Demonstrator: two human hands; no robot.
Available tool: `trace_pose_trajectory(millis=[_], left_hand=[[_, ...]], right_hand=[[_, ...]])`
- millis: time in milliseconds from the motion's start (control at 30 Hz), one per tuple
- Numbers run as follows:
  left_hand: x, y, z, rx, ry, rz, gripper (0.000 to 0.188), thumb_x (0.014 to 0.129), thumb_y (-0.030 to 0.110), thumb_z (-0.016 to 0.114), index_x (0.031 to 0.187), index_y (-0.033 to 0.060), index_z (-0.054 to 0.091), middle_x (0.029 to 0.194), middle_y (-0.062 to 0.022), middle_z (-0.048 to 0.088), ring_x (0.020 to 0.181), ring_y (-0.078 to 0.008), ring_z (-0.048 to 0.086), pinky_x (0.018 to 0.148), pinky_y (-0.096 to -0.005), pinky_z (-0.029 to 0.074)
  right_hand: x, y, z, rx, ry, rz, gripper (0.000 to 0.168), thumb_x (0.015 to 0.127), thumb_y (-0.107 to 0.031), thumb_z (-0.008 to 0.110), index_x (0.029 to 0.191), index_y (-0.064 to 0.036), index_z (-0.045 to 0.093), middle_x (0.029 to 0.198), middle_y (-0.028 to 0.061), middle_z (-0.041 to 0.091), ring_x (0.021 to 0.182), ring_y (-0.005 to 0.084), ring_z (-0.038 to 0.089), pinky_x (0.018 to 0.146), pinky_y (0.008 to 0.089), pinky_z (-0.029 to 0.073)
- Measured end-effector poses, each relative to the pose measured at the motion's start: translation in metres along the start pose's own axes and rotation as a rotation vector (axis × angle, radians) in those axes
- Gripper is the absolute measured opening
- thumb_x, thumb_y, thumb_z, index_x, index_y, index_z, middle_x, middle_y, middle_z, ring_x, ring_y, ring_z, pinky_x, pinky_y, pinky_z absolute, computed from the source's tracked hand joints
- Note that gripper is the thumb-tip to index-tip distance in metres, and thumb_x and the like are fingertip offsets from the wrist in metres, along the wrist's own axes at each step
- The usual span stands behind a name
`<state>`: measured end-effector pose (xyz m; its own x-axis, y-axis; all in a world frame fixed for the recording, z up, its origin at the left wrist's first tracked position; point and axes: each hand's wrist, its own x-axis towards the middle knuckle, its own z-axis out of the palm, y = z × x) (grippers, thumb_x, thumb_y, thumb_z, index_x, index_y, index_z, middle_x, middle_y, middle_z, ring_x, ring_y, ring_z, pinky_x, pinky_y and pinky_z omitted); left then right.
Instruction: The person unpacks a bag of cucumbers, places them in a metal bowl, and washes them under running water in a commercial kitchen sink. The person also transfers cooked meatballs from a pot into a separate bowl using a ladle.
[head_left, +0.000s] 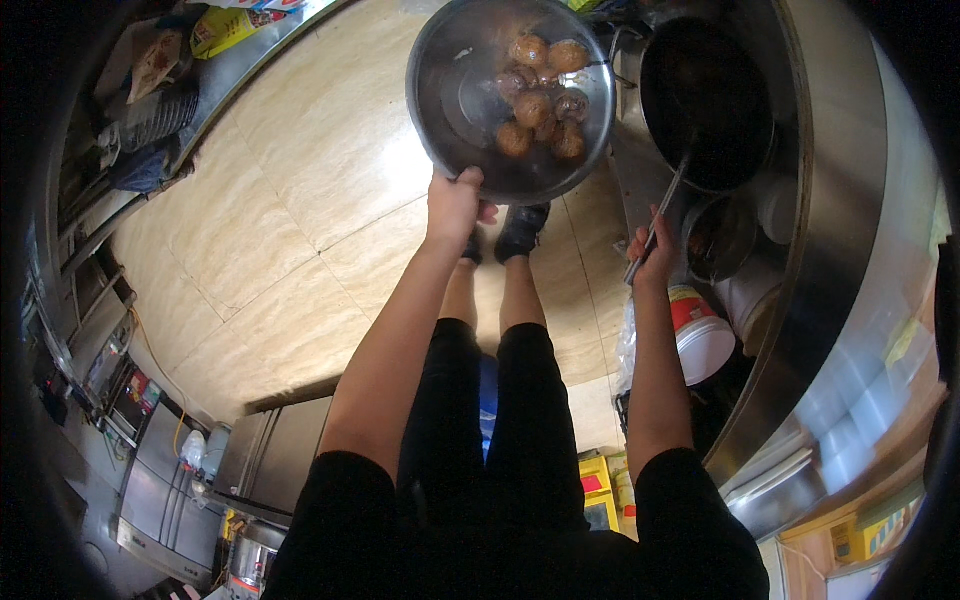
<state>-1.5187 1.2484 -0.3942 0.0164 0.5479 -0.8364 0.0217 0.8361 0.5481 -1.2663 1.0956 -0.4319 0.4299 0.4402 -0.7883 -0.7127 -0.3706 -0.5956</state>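
My left hand (459, 206) grips the near rim of a round metal bowl (469, 165), thumb on the edge. Several brown, glossy round food pieces (532, 109), perhaps braised eggs or balls, lie in the right part of the bowl. To the right, my right hand (652, 251) is closed around the metal handle (679, 176) of a utensil. The utensil's far end goes into a large dark pot (705, 97) and is hidden in it. A thin dark handle or wire reaches the bowl's right rim.
Below the pot stand a smaller container with dark contents (720, 236) and a red and white plastic bucket (703, 349). A metal counter edge (840, 150) curves along the right. At left, a shelf holds a yellow packet (225, 31) and clear plastic containers (154, 118).
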Motion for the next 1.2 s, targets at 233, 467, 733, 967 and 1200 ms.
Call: trace_pose_trajectory(millis=[233, 467, 733, 967, 1200], left_hand=[[-0.012, 0.030, 0.027, 0.151, -0.010, 0.048, 0.035, 0.077, 0.007, 0.046, 0.109, -0.0004, 0.034, 0.072, -0.0146, 0.055, 0.042, -0.0171, 0.053, 0.035, -0.0283, 0.046], [-0.017, 0.038, 0.066, 0.253, -0.046, 0.071, 0.045, 0.078, 0.007, 0.045, 0.119, 0.0061, 0.027, 0.069, -0.0142, 0.056, 0.042, -0.0181, 0.054, 0.037, -0.0291, 0.047], [-0.008, 0.009, 0.057, 0.173, -0.092, -0.005, 0.038, 0.077, 0.008, 0.045, 0.113, 0.0039, 0.031, 0.069, -0.0143, 0.055, 0.045, -0.0198, 0.055, 0.038, -0.0294, 0.047], [-0.011, -0.012, 0.037, -0.006, -0.167, -0.044, 0.019, 0.077, 0.013, 0.045, 0.088, -0.0021, 0.044, 0.061, -0.0116, 0.050, 0.042, -0.0178, 0.050, 0.036, -0.0290, 0.044], [-0.011, -0.027, 0.011, -0.116, -0.167, -0.087, 0.017, 0.074, 0.016, 0.047, 0.082, 0.0014, 0.047, 0.061, -0.0091, 0.049, 0.041, -0.0174, 0.047, 0.037, -0.0300, 0.042]], right_hand=[[-0.095, -0.038, -0.022, -0.316, 0.061, -0.127, 0.028, 0.084, -0.025, 0.049, 0.106, -0.007, 0.053, 0.052, -0.0005, 0.040, 0.038, 0.0041, 0.029, 0.034, 0.0196, 0.022], [-0.172, -0.047, -0.047, -0.779, 0.189, -0.103, 0.021, 0.085, -0.017, 0.048, 0.100, -0.003, 0.052, 0.051, -0.0019, 0.038, 0.036, 0.0045, 0.030, 0.033, 0.0196, 0.024], [-0.198, -0.048, -0.062, -1.264, 0.135, -0.299, 0.026, 0.083, -0.011, 0.049, 0.107, -0.002, 0.050, 0.055, -0.0040, 0.037, 0.042, 0.0024, 0.032, 0.037, 0.0178, 0.026], [-0.206, -0.049, -0.076, -1.243, 0.146, -0.429, 0.028, 0.084, -0.014, 0.049, 0.111, -0.004, 0.049, 0.052, -0.0023, 0.037, 0.040, 0.0030, 0.032, 0.036, 0.0181, 0.026], [-0.183, -0.062, -0.068, -0.676, 0.173, -0.204, 0.027, 0.085, -0.022, 0.047, 0.104, -0.003, 0.051, 0.048, -0.0008, 0.038, 0.032, 0.0068, 0.031, 0.030, 0.0208, 0.024]])
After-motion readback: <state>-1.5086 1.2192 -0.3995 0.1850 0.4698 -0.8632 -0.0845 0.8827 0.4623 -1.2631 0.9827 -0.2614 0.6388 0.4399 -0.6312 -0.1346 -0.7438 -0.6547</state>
